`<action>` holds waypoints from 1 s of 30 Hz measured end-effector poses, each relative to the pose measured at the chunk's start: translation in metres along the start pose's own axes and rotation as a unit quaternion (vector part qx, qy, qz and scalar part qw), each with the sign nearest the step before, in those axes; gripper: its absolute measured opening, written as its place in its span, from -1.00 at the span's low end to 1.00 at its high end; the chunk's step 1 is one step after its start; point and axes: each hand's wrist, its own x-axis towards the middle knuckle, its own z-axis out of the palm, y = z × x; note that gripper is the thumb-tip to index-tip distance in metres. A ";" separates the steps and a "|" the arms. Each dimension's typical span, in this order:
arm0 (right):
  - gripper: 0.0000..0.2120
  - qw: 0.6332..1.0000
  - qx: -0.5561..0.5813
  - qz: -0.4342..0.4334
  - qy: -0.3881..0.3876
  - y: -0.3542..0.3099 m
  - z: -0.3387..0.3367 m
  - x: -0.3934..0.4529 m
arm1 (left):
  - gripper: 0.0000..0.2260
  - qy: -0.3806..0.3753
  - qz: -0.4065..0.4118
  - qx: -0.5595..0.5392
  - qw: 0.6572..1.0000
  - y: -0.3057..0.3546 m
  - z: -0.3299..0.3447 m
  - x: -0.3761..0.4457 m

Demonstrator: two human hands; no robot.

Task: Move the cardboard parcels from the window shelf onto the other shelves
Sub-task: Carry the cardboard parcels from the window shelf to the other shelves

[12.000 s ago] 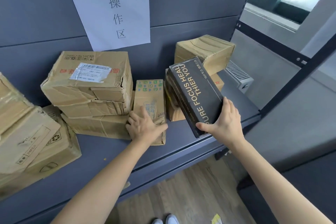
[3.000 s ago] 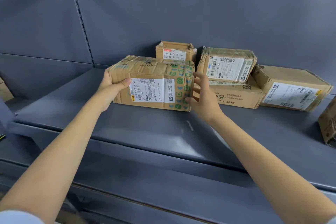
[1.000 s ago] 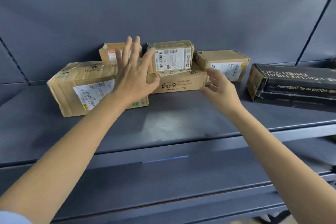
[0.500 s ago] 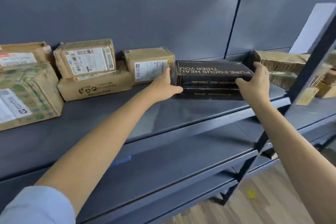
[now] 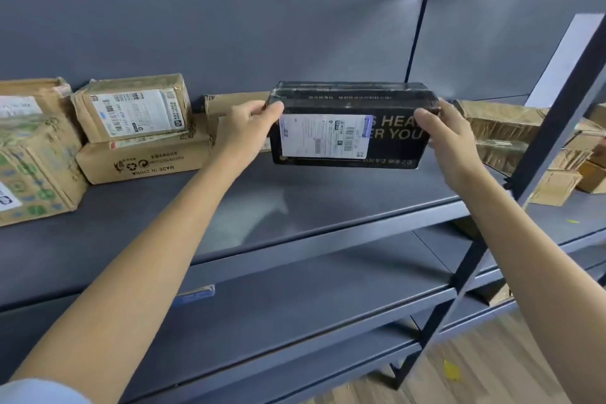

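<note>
Both hands' grip (image 5: 249, 131) (image 5: 449, 138) clasps the black parcel (image 5: 352, 102) by its ends.

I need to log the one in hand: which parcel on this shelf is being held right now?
The black box with the white shipping label, gripped at its ends by the left hand and right hand. The brown cardboard parcels sit untouched.

- The left hand (image 5: 250, 128) reaches far forward, arm outstretched, fingers curled over the black box's (image 5: 352, 126) left end.
- The right hand (image 5: 447, 138) clasps its right end, thumb in front.
</note>
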 end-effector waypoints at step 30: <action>-0.74 0.995 0.050 0.084 0.029 0.047 0.092 -0.003 | -0.59 -0.047 0.031 0.229 0.972 -0.026 -0.071 -0.024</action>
